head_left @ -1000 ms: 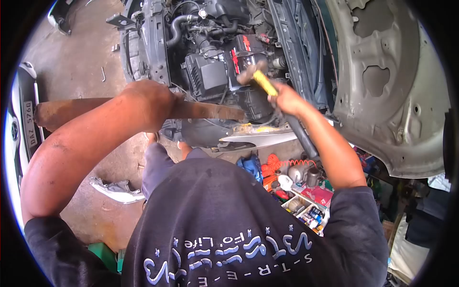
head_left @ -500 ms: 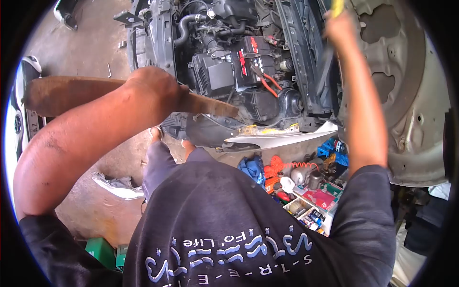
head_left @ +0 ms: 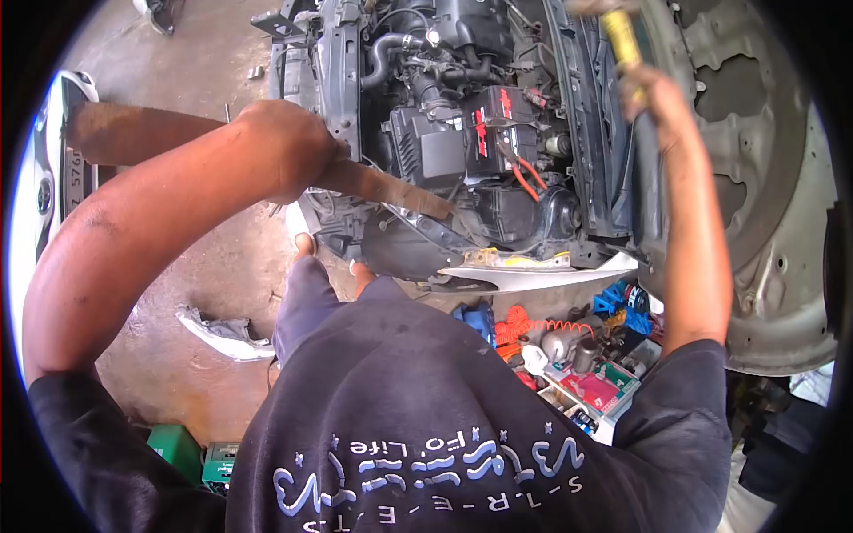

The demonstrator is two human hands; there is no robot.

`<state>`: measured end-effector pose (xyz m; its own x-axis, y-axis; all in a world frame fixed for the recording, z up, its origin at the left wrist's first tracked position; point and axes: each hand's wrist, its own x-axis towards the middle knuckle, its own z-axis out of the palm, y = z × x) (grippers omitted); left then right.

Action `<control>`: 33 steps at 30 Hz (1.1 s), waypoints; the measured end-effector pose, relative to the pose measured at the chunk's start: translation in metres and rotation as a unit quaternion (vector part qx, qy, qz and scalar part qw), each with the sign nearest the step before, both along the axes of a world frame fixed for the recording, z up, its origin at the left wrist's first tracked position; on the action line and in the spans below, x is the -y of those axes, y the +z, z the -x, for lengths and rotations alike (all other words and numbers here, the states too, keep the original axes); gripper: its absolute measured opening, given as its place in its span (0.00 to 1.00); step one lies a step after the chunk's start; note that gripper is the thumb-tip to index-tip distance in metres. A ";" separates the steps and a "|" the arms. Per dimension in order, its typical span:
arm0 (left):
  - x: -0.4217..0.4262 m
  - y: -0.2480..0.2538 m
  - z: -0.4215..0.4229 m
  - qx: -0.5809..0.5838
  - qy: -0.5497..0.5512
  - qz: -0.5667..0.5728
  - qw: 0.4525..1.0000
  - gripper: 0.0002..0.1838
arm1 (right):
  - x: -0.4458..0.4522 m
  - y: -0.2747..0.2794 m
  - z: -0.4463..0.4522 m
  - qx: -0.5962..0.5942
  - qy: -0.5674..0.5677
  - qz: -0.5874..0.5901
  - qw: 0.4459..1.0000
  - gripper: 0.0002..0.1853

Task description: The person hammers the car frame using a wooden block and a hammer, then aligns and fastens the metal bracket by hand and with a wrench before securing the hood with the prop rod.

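My left hand (head_left: 289, 151) is closed round a long wooden plank (head_left: 400, 193). The plank slants from the left across the front of the car, its narrow end resting near the white fender (head_left: 551, 274) at the edge of the engine bay; whether it touches is unclear. High on the right, my right hand (head_left: 659, 99) grips a hammer (head_left: 621, 40) by its yellow handle. The hammer's head is blurred and partly cut off at the top edge. Pliers with red handles (head_left: 526, 176) lie by the car battery (head_left: 499, 133).
The engine bay (head_left: 429, 147) lies open ahead, with a large metal panel (head_left: 755, 204) on the right. Tools and a coiled orange hose (head_left: 569, 327) crowd the floor below the fender. A broken white part (head_left: 233, 342) and green boxes (head_left: 178, 451) lie on the left.
My right hand with the hammer has come lower in view, showing more of the hammer. The left hand keeps its hold on the plank. The whole view has shifted slightly.
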<state>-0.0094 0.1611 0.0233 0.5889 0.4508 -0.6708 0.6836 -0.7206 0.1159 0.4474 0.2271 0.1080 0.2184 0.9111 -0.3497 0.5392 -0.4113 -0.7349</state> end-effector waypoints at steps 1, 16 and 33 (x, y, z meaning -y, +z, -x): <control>-0.002 0.003 -0.004 -0.010 -0.006 -0.002 1.000 0.22 | -0.020 0.020 0.004 0.025 -0.037 -0.070 0.997 0.12; -0.005 0.012 0.029 -0.025 0.002 0.008 1.000 0.27 | 0.089 -0.088 0.097 -0.055 0.000 0.331 0.942 0.05; 0.007 -0.011 0.014 -0.034 -0.034 0.000 0.999 0.30 | 0.158 -0.220 0.072 0.044 0.135 0.300 0.943 0.08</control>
